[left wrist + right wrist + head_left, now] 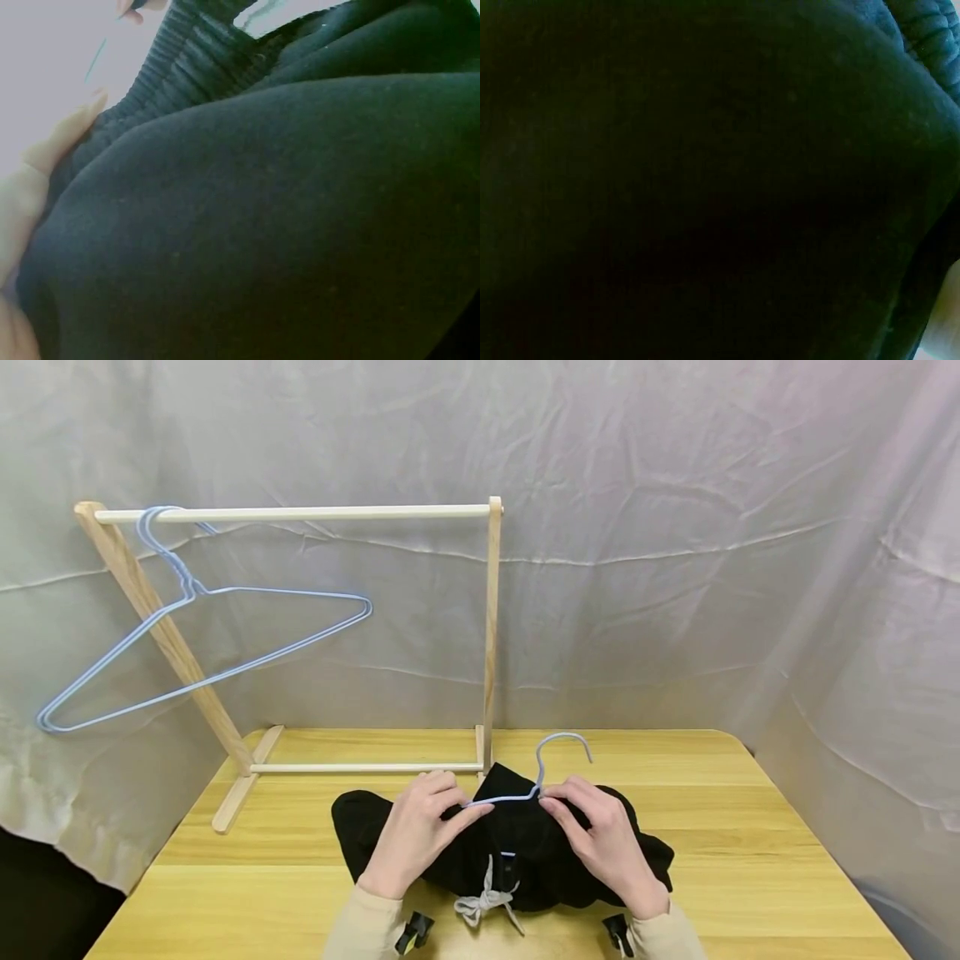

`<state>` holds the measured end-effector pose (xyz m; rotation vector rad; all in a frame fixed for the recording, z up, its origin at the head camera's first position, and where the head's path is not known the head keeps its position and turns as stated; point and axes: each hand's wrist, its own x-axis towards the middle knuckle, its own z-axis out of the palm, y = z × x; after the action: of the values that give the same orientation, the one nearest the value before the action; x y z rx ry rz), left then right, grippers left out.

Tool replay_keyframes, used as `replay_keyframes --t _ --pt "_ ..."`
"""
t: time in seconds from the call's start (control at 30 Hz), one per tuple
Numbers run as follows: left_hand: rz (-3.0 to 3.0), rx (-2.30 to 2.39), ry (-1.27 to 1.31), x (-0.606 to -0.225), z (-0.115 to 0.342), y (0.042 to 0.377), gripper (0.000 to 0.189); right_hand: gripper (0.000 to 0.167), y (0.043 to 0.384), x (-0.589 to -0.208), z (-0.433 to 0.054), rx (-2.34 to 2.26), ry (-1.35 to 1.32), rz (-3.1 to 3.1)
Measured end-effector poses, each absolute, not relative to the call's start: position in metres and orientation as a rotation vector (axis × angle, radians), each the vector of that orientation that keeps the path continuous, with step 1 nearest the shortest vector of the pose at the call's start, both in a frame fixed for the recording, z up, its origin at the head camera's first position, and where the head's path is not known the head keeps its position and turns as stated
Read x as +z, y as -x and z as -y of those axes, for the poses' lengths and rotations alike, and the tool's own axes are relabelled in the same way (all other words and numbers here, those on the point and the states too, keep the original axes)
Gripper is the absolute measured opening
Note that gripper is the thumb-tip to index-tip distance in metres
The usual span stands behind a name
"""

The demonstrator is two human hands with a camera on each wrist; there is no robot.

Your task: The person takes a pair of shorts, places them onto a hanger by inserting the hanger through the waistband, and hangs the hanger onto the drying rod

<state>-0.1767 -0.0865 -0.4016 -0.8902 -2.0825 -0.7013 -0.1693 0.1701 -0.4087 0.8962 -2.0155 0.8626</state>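
Note:
A light blue wire hanger (539,774) stands hook up in the head view, its lower part hidden in black drawstring pants (517,827). The pants lie bunched on the table; their gathered elastic waistband (187,67) shows in the left wrist view, and a grey drawstring (483,903) is tied in a bow at the front. My left hand (422,828) pinches the hanger's left shoulder along with the waistband edge. With thumb and fingers, my right hand (600,835) pinches the hanger just right of its neck. Dark cloth fills most of the right wrist view.
Behind and to the left stands a wooden rack (491,635) with a white top rail (315,513). Several blue hangers (285,660) hang at its left end, jutting forward. Wood-grain tabletop (750,860) extends to the right, and grey curtains (675,610) surround the table.

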Motion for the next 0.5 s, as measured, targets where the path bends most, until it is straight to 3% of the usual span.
replay_keyframes --t 0.23,0.5 --pt "2.027 -0.691 0.874 -0.4 0.089 0.177 0.022 0.005 0.17 -0.407 -0.175 0.894 -0.891 1.996" --pt "1.969 -0.69 0.82 -0.399 0.093 0.18 0.028 0.02 0.172 -0.407 -0.182 0.935 -0.885 1.984"
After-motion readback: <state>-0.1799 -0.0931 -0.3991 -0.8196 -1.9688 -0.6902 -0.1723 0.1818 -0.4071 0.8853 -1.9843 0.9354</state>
